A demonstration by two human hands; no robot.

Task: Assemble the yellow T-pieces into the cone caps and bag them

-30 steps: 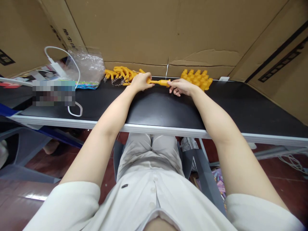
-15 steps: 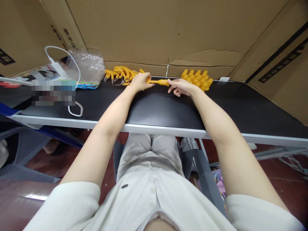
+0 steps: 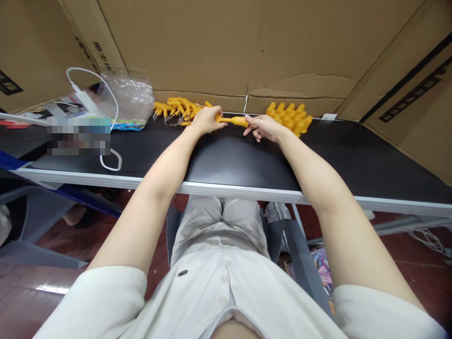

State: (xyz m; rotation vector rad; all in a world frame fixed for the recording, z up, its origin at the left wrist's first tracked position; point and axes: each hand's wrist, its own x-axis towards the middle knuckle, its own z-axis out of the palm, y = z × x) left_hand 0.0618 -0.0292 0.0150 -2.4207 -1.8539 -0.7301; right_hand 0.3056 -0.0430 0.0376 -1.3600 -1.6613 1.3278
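Observation:
My left hand [image 3: 206, 120] is closed around the left end of a yellow plastic piece with a ribbed, screw-like stem [image 3: 226, 120]. At the stem's right end is a yellow bottle-shaped sleeve [image 3: 240, 121], pinched at its far tip between the thumb and forefinger of my right hand [image 3: 262, 127]. Stem and sleeve lie in one line just above the tabletop. Branching yellow pieces [image 3: 180, 106] with thin metal coils [image 3: 173, 124] are heaped beside my left hand. Behind my right hand, several knobbed yellow pieces [image 3: 292, 117] stand in a tight cluster.
Cardboard walls [image 3: 226, 52] rise behind the black tabletop [image 3: 226, 162]. Clear plastic bags [image 3: 131, 96], a white cable [image 3: 115, 101] and a blurred-out item [image 3: 78, 136] lie at the left. A metal strip [image 3: 243, 189] edges the table's front.
My right hand's fingers have shifted slightly left along the sleeve, and its lower fingers have moved a little. My left hand stays in place.

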